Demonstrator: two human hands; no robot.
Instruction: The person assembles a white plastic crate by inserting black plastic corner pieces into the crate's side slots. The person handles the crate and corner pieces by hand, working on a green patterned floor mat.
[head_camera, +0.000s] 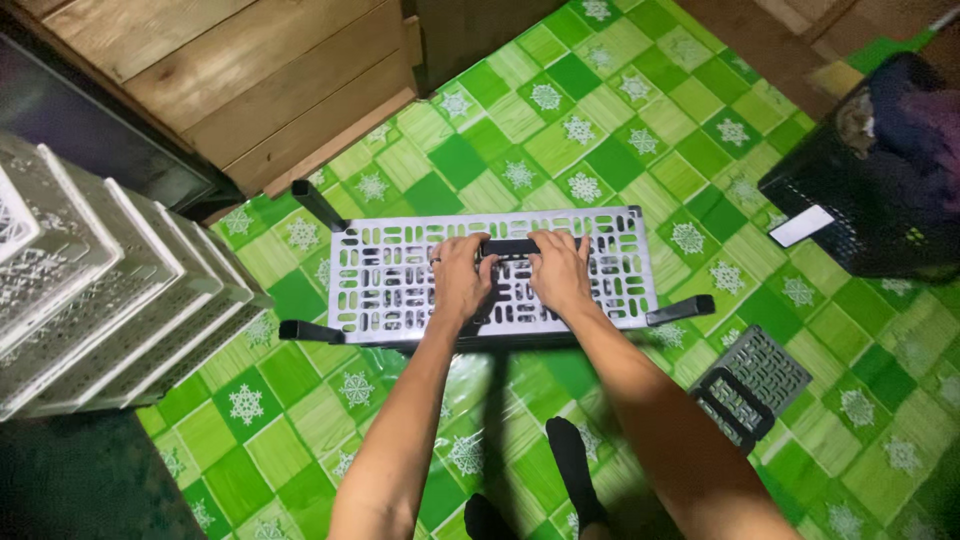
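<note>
A white perforated plastic shelf panel (390, 275) lies flat on the green patterned floor, with black tube legs sticking out at its corners (315, 202). A black bar (510, 247) runs across the panel's middle. My left hand (462, 278) and my right hand (558, 272) both press down on the panel, fingers curled around that black bar. Both forearms reach forward from the bottom of the view.
A stack of white perforated trays (90, 290) stands at the left. A small black grid piece (750, 385) lies at the right, a black basket (880, 170) with a white phone (801, 226) beyond it. Wooden boards (250, 80) sit at the back. Black tubes (572, 470) lie near my feet.
</note>
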